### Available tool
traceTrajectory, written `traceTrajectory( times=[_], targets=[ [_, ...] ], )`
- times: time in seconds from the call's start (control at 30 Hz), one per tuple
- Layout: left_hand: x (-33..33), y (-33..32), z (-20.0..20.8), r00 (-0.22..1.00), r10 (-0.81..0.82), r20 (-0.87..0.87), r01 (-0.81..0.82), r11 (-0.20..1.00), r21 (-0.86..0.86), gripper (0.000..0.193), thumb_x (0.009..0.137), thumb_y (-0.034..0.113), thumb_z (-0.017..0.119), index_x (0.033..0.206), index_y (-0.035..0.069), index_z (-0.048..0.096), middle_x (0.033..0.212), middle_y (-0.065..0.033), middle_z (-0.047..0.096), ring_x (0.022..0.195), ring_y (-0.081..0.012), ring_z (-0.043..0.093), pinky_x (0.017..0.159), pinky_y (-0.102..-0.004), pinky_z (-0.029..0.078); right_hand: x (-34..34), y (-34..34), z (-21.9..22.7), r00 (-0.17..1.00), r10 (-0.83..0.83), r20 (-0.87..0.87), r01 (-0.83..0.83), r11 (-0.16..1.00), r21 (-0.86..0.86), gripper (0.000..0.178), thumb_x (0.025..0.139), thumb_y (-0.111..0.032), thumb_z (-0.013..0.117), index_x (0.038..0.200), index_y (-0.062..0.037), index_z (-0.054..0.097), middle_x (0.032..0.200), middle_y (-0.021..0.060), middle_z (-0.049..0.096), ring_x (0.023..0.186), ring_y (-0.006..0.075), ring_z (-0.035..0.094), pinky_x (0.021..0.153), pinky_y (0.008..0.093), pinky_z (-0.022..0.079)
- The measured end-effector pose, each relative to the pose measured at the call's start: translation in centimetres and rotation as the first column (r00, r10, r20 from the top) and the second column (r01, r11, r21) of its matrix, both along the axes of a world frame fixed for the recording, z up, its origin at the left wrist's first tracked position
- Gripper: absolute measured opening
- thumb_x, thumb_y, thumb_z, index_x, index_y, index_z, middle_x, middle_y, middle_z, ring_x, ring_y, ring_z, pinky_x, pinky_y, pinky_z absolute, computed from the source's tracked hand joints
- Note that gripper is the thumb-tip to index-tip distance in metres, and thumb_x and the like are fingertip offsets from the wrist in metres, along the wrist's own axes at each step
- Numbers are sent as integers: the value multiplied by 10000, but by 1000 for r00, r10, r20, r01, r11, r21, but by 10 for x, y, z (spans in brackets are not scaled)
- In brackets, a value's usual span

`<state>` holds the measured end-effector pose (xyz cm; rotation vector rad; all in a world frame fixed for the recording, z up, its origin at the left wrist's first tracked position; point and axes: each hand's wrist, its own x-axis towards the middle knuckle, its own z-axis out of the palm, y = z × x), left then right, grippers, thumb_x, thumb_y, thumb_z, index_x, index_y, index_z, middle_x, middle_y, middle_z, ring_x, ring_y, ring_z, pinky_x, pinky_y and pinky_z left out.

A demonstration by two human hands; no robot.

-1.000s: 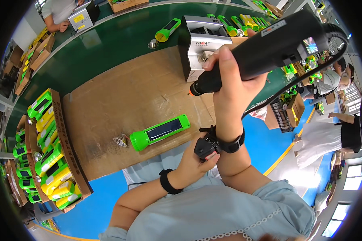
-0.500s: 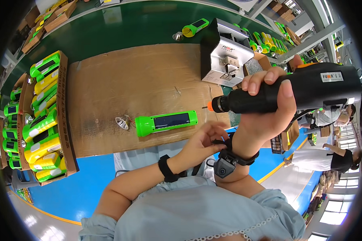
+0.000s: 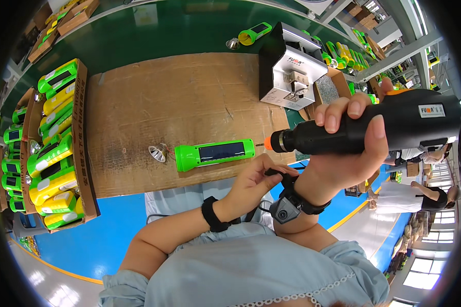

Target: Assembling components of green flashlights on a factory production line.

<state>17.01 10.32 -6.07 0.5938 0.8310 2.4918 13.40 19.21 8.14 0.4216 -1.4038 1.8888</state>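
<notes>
My right hand (image 3: 341, 166) is wrapped round a black electric screwdriver (image 3: 410, 120). Its orange-collared bit points left, close to the end of a green flashlight (image 3: 189, 157) with a dark solar panel. A shiny reflector (image 3: 159, 152) lies beside the flashlight's wide head. On my right wrist sits a small black camera (image 3: 286, 210) on a strap. The fingers of my left hand (image 3: 251, 184) pinch the loose end of this black strap (image 3: 274, 172). A black band (image 3: 213, 215) circles my left wrist.
Flashlights fill a cardboard box (image 3: 80, 138) on the left. A silver and black screw feeder (image 3: 289, 71) stands at the back right, near another green flashlight (image 3: 255, 34). Cardboard (image 3: 153, 97) covers the green bench. Other people are at the far right.
My left fingers have drawn the strap end slightly up and left. The screwdriver has shifted a little to the right and down. The view has moved slightly.
</notes>
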Motion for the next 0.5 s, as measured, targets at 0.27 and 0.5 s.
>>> traceTrajectory(
  times=[0.27,0.5],
  targets=[
    [-3,-8,7,799,255,-545,-413,891,-188,209,731,-74,703,858,33,576,975,-128,585,878,-188,573,770,-295,474,0,0,-2,996,-85,6,85,994,65,583,855,-256,507,1345,-25,290,832,85,485,609,170,486,598,351,408],
    [5,-5,-2,955,147,-257,-193,967,-165,189,767,-92,620,904,15,547,994,-130,628,893,-199,623,794,-311,499,-2,4,-4,997,-75,12,75,997,36,587,858,-241,508,1358,-34,282,826,90,486,600,178,491,595,362,411]
  ],
)
